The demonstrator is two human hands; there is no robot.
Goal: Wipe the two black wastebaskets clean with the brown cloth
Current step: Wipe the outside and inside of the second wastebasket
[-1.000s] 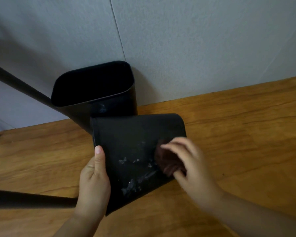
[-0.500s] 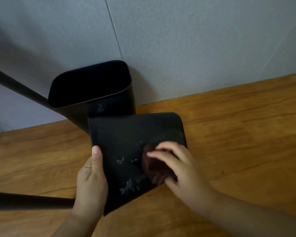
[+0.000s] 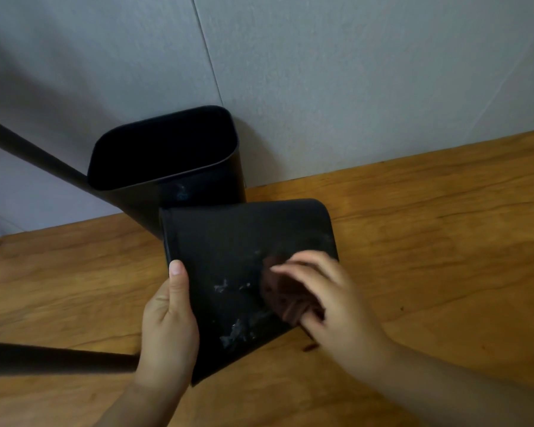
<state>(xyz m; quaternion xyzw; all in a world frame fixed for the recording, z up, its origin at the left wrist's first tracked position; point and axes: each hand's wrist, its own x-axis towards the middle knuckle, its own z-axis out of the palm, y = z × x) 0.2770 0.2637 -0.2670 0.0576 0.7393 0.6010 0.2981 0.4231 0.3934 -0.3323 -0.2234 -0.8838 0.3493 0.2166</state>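
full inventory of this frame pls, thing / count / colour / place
wastebaskets: 2, black; one upright against the wall, one tipped on its side in front of it, whitish smears on the upper face
cloth: 1, brown, pressed on the tipped basket's side
floor: wood, orange-brown
wall: grey panels, behind
black bars: 2, at left; one slanted, one low
left hand: 1, grip on the tipped basket's left edge
right hand: 1, on the cloth
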